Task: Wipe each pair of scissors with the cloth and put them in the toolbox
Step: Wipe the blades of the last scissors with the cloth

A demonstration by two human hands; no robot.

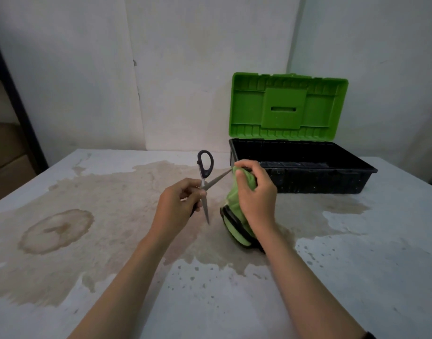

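Wiping is in hand. The left hand [178, 199] grips black-handled steel scissors [204, 184] with blades spread, and the right hand [255, 192] pinches a green cloth [232, 204] round one blade tip. The next move is probably the other blade, then the open green-lidded black toolbox [307, 178] just beyond the right fingers.

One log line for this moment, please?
left hand: holds open scissors | right hand: grips cloth round one blade | toolbox: lid open
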